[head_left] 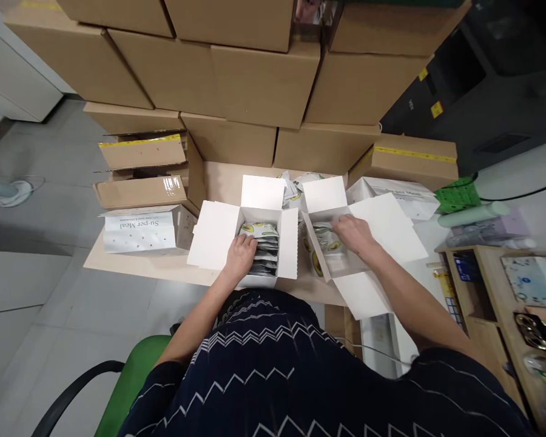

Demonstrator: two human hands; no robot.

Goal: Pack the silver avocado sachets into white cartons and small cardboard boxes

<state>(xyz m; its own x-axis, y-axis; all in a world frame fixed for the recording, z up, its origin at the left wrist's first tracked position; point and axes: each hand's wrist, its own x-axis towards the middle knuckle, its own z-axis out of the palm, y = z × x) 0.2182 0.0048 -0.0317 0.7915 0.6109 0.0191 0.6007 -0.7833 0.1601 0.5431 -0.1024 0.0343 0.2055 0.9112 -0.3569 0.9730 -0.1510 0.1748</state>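
Note:
Two open white cartons stand side by side on a pale wooden table (131,262). The left carton (218,233) holds a row of upright sachets (266,249) printed with avocado pictures. My left hand (240,254) rests inside it, fingers curled down onto the sachets' left ends. The right carton (386,227) is tilted and holds a few of the same sachets (327,243). My right hand (352,233) reaches into it, fingers bent over the sachets. More loose sachets (293,185) lie behind the two cartons.
A closed white "Su-per Meal" box (139,230) lies at the table's left. Brown shipping cartons (255,79) are stacked high behind. Another white box (404,197) and green items (459,194) sit right. A wooden shelf unit (495,303) stands at right, a green chair (131,376) below.

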